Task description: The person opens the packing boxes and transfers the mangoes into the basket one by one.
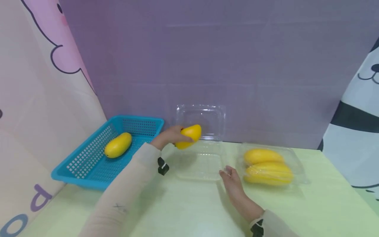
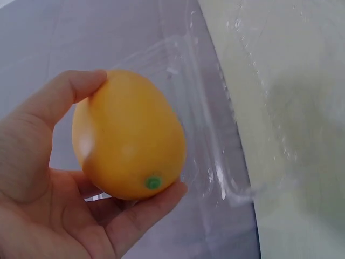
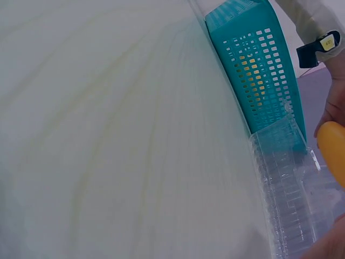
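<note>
A yellow mango (image 1: 193, 132) with a small green stem end is gripped in my left hand (image 1: 174, 135), the thumb on one side and the fingers round the other. It is raised over a clear plastic clamshell box (image 1: 204, 168), whose lid (image 1: 204, 115) stands upright at the back. In the left wrist view the mango (image 2: 129, 135) fills the grasp. My right hand (image 1: 232, 182) is at the box's front right corner, its fingers loosely bent right by the rim. Only a sliver of that hand (image 3: 329, 243) appears in the right wrist view.
On the left stands a blue perforated basket (image 1: 88, 177) with another mango (image 1: 118, 144) inside. To the right, a closed clear box (image 1: 297, 164) contains two mangoes (image 1: 267, 173). A grey-purple backdrop (image 1: 207, 59) rises behind the pale green table (image 1: 189, 210).
</note>
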